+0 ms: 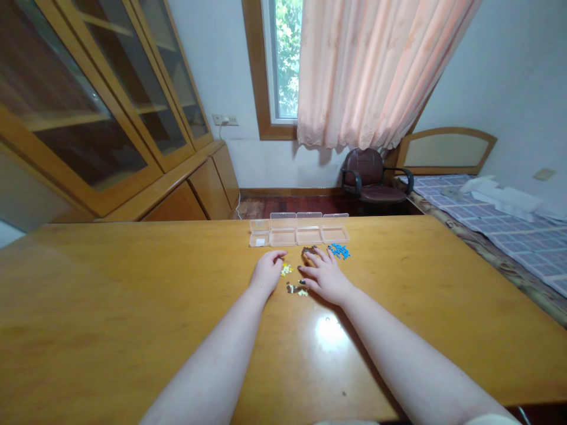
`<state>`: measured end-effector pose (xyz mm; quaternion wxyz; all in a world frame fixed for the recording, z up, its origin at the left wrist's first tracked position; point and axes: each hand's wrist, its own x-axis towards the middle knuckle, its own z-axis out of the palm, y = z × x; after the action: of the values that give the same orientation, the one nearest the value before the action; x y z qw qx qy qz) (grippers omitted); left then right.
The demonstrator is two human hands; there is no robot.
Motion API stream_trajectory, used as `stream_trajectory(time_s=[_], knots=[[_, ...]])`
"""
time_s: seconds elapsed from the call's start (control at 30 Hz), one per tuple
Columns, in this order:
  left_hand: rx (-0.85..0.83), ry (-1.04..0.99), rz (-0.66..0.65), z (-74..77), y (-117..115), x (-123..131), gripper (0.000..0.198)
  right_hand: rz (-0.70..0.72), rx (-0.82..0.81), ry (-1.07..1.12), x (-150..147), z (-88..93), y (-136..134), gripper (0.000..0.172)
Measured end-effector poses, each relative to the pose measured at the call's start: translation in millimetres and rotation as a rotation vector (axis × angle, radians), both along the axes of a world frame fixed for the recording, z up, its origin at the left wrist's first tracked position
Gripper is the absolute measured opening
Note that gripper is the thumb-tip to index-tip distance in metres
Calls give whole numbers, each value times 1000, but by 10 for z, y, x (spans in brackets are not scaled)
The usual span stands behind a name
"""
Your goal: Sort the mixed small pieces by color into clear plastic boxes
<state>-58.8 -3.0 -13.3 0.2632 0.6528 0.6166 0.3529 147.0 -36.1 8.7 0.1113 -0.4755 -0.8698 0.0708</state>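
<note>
My left hand (pixel 266 274) rests on the table with its fingers curved, cupped beside a small pile of yellow and pale pieces (pixel 287 270). Its lower fingers are partly hidden. My right hand (pixel 330 282) is spread open, palm down, with dark nails. Its fingers reach over a heap of brown pieces (pixel 306 251) and towards a mixed group of brown and cream pieces (pixel 294 289). Small blue pieces (pixel 340 251) lie just beyond its index finger. Behind the piles stands a row of clear plastic boxes (pixel 283 238) with raised lids; a white slip is in the leftmost.
The wooden table (pixel 133 313) spreads out on both sides. A glass-fronted cabinet (pixel 177 147) stands at the left. Beyond the far edge are a dark red armchair (pixel 370 177), a pink curtain (pixel 354 71) and, to the right, a bed (pixel 496 218).
</note>
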Motion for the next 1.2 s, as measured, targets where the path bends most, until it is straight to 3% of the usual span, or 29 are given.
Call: stream_trajectory(time_s=[0.1,0.27,0.37,0.47,0.6,0.73,0.9,1.03,1.2], knots=[[11,105,-41,8,-4,-5,32,-93,16,5,18,11,12,41],[47,216,-90,-1,-24,-2,31,190,-79,22,-35,54,-52,47],[54,256,-78,35,-43,6,31,244,-122,2,-86,53,-88,51],[44,340,-73,174,-76,-5,31,207,-113,-11,-86,38,-81,49],[20,569,-154,517,-226,-20,31,50,-40,2,-20,13,-24,41],[-285,867,-290,820,-585,85,29,-90,32,41,26,-15,26,37],[-422,931,-307,916,-994,344,49,102,52,101,25,-10,21,33],[-555,948,-348,926,-1042,442,57,181,15,126,28,0,10,29],[-600,947,-359,952,-1027,449,60,208,14,172,36,-16,18,23]])
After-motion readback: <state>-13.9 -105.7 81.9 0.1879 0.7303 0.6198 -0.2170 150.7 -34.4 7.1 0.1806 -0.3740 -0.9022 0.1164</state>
